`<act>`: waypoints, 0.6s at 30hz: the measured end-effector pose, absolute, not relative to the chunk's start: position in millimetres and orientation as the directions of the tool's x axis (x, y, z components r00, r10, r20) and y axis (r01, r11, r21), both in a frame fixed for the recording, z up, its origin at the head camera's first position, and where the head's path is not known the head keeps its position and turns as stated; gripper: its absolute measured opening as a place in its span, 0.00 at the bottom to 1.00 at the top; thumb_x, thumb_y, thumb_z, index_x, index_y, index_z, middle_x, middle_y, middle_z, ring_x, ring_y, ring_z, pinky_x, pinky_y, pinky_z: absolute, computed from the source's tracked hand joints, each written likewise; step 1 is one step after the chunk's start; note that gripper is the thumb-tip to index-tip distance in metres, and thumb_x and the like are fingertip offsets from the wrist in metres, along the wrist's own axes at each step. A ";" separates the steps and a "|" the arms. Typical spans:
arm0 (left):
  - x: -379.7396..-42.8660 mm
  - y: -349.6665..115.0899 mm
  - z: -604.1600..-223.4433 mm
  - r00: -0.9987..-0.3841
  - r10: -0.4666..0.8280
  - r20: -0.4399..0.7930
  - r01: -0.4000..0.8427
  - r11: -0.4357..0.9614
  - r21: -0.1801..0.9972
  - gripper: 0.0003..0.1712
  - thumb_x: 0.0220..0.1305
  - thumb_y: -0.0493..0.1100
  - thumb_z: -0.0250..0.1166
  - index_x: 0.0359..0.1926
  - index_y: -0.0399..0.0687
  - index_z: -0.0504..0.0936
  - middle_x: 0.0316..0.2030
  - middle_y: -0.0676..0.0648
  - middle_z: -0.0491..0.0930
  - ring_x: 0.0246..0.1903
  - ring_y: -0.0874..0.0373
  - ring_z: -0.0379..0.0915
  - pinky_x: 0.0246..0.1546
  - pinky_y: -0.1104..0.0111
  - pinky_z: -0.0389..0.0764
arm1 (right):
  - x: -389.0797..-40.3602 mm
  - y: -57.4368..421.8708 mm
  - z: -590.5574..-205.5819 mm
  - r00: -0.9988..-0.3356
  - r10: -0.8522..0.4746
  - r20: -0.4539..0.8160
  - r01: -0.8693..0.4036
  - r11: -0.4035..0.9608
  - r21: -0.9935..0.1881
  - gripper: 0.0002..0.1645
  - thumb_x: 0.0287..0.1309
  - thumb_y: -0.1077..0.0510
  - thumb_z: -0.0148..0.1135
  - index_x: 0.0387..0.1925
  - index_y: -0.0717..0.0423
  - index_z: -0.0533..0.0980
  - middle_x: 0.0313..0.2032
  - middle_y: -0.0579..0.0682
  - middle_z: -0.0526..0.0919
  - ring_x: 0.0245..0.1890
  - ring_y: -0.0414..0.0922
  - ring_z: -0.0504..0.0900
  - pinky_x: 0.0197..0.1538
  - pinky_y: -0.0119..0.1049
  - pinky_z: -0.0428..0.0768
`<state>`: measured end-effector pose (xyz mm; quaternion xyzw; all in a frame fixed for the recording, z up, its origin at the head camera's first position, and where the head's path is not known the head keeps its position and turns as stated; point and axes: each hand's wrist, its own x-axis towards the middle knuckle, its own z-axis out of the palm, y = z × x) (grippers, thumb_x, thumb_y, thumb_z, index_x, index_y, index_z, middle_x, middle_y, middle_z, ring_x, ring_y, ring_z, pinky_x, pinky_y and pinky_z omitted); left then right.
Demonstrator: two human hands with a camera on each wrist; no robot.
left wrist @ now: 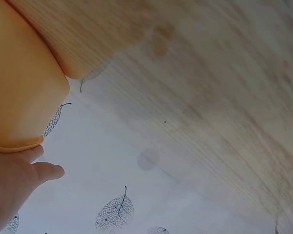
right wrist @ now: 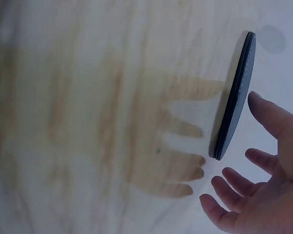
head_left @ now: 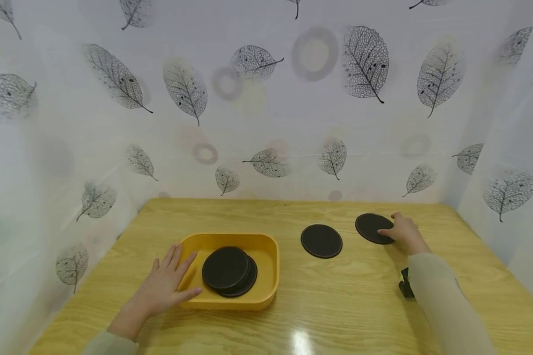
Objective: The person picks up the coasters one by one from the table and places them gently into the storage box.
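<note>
In the head view, my left hand (head_left: 162, 286) lies with fingers spread over the left edge of a yellow rectangular tray (head_left: 268, 291). Several round black coaster-like discs (head_left: 226, 267) are stacked unevenly inside that tray. My right hand (head_left: 406, 234) is at a flat black disc (head_left: 370, 228) on the far right of the table, its thumb over the disc's right edge. From the right wrist view, the fingers (right wrist: 224, 195) are spread and the thumb is close to the disc (right wrist: 237, 97); firm contact cannot be made out. A second black disc (head_left: 322, 241) lies between tray and right hand.
The wooden table (head_left: 328, 305) ends at the back and sides against a pale curtain (head_left: 293, 123) printed with grey leaves. A small black device (head_left: 406, 283) sits at my right wrist, beside the sleeve.
</note>
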<state>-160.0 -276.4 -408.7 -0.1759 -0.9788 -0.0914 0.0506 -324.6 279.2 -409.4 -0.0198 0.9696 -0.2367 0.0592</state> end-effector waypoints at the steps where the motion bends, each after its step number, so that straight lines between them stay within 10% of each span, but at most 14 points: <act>1: -159.6 -276.1 -408.2 -0.934 0.334 0.131 0.352 0.922 0.161 0.45 0.54 0.65 0.54 0.65 0.42 0.57 0.63 0.27 0.42 0.62 0.35 0.35 0.49 0.34 0.46 | -324.4 278.5 -409.6 -0.991 -0.061 -0.116 -0.003 0.895 -0.446 0.47 0.52 0.50 0.59 0.55 0.84 0.51 0.48 0.83 0.58 0.47 0.75 0.57 0.48 0.63 0.61; 18: -158.7 -273.7 -406.8 -0.936 0.326 0.130 0.343 0.928 0.147 0.45 0.54 0.65 0.54 0.64 0.42 0.58 0.63 0.27 0.43 0.62 0.35 0.37 0.49 0.35 0.47 | -321.7 280.0 -401.6 -0.936 -0.106 -0.336 0.046 0.909 -0.415 0.47 0.44 0.47 0.66 0.50 0.81 0.58 0.48 0.77 0.63 0.48 0.70 0.62 0.49 0.58 0.63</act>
